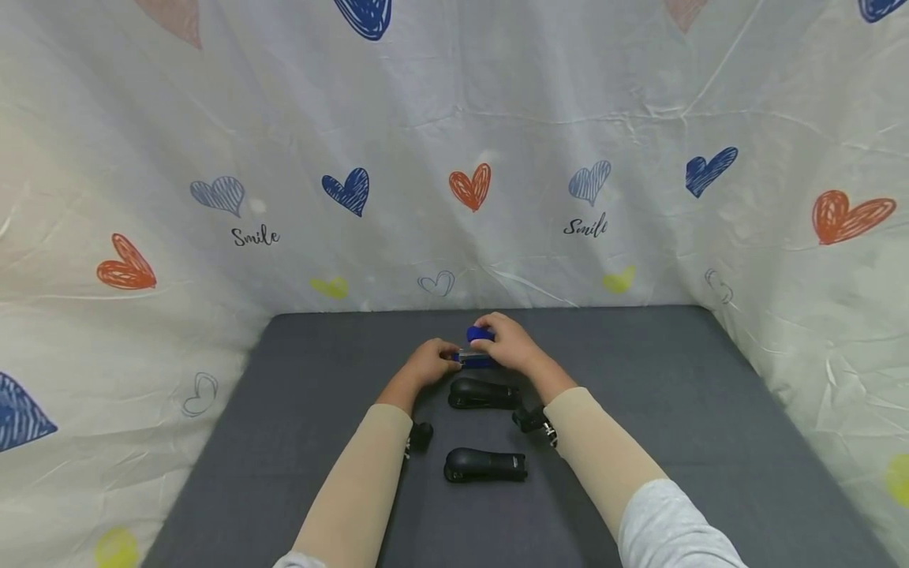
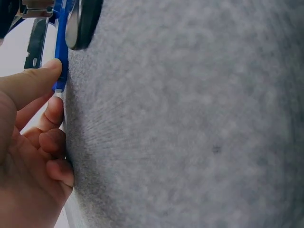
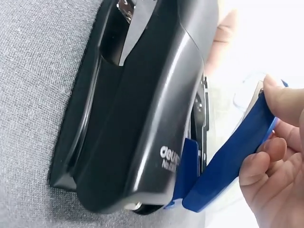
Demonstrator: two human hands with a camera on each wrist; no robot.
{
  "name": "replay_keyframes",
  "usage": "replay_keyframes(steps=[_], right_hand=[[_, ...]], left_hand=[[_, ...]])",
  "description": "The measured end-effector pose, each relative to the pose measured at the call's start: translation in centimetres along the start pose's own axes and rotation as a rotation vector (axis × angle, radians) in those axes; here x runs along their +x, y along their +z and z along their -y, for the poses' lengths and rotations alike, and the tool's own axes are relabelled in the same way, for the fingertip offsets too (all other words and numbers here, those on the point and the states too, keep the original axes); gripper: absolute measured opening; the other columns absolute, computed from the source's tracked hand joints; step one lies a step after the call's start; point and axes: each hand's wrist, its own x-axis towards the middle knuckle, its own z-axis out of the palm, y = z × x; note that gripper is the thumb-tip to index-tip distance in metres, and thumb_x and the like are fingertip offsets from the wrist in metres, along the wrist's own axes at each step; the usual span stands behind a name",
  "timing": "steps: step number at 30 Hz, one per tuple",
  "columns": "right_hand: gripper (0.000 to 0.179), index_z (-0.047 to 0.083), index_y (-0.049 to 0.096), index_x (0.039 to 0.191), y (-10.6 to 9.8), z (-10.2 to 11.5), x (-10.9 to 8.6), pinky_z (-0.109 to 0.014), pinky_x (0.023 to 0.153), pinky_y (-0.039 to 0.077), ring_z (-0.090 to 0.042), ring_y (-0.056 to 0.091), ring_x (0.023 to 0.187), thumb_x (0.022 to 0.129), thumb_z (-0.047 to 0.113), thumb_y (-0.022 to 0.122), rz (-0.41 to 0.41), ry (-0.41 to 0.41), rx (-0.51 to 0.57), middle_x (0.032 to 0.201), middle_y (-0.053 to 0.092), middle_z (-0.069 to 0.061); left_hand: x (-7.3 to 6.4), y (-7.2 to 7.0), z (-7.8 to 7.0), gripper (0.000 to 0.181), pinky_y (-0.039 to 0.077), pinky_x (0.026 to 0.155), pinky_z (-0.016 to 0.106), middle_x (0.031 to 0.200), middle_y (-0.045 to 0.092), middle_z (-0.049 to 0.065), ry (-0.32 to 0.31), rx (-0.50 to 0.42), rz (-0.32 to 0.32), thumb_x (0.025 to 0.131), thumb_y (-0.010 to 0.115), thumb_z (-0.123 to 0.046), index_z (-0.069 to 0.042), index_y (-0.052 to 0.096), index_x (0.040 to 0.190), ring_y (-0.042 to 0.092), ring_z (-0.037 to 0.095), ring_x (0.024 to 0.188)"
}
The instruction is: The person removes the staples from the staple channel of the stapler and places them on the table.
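Note:
Near the far side of the table lies a blue stapler [image 1: 474,363] with its top arm swung up from its base. My right hand [image 1: 513,345] pinches that raised blue arm [image 3: 232,152] between thumb and fingers, as the right wrist view shows. At the other end, my left hand [image 1: 428,363] holds the tip of the blue base [image 2: 61,45], thumb on one side and a fingertip below. The metal staple channel shows between base and arm. Just in front of the blue one lies a black stapler [image 1: 483,394], large in the right wrist view.
A second black stapler [image 1: 485,465] lies closer to me, between my forearms. Grey cloth [image 1: 341,347] covers the table. A white curtain [image 1: 398,237] printed with hearts hangs behind and along both sides. Small black wrist cameras sit under each forearm.

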Motion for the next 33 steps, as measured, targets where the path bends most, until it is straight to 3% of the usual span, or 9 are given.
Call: replay_keyframes(steps=[5, 8, 13, 20, 27, 33], right_hand=[[0.039, 0.005, 0.061, 0.132, -0.3, -0.8, -0.1, -0.039, 0.079, 0.049, -0.023, 0.058, 0.089, 0.1, 0.026, 0.07, -0.026, 0.061, 0.119, 0.118, 0.061, -0.011], [0.039, 0.005, 0.059, 0.134, -0.6, -1.1, -0.4, -0.035, 0.066, 0.043, -0.02, 0.05, 0.072, 0.101, 0.025, 0.069, -0.039, 0.093, 0.192, 0.101, 0.059, -0.01], [0.036, 0.007, 0.059, 0.133, -1.0, -1.5, -0.9, -0.033, 0.058, 0.037, -0.019, 0.044, 0.062, 0.103, 0.023, 0.066, -0.057, 0.115, 0.288, 0.082, 0.053, -0.006], [0.033, 0.003, 0.055, 0.134, -1.6, -2.2, -1.5, -0.032, 0.057, 0.04, -0.027, 0.054, 0.072, 0.105, 0.016, 0.061, -0.066, 0.122, 0.421, 0.096, 0.062, -0.01], [0.037, -0.003, 0.049, 0.14, -2.2, -2.7, -2.2, -0.03, 0.058, 0.039, -0.017, 0.044, 0.063, 0.106, 0.011, 0.057, -0.074, 0.097, 0.472, 0.098, 0.054, -0.012], [0.037, -0.008, 0.047, 0.14, -2.5, -3.5, -2.6, -0.034, 0.062, 0.044, -0.015, 0.047, 0.065, 0.107, 0.007, 0.054, -0.103, 0.048, 0.534, 0.113, 0.053, -0.017]], left_hand=[[0.1, -0.1, -0.1, 0.035, 0.046, 0.08, 0.039, 0.098, 0.059, 0.007, -0.013, 0.005, 0.001, 0.097, 0.072, -0.015, -0.002, 0.07, 0.13, 0.053, 0.021, 0.088], [0.1, -0.2, -0.3, 0.036, 0.046, 0.08, 0.039, 0.099, 0.059, 0.007, -0.028, 0.009, 0.001, 0.097, 0.072, -0.015, -0.003, 0.069, 0.131, 0.054, 0.022, 0.088], [0.1, -0.2, -0.5, 0.037, 0.045, 0.081, 0.039, 0.099, 0.06, 0.007, -0.053, 0.001, -0.002, 0.097, 0.072, -0.015, -0.003, 0.069, 0.132, 0.054, 0.022, 0.089], [0.0, 0.0, -0.5, 0.037, 0.046, 0.083, 0.039, 0.098, 0.06, 0.007, -0.036, 0.011, -0.027, 0.096, 0.073, -0.013, -0.001, 0.069, 0.131, 0.053, 0.021, 0.089], [-0.1, 0.3, -0.2, 0.038, 0.046, 0.087, 0.043, 0.105, 0.061, 0.009, -0.041, 0.007, -0.016, 0.098, 0.071, -0.015, -0.003, 0.067, 0.135, 0.054, 0.023, 0.094], [-0.2, 0.2, -0.5, 0.037, 0.047, 0.085, 0.042, 0.102, 0.061, 0.008, -0.034, -0.013, -0.03, 0.098, 0.071, -0.014, -0.002, 0.068, 0.133, 0.054, 0.023, 0.092]])
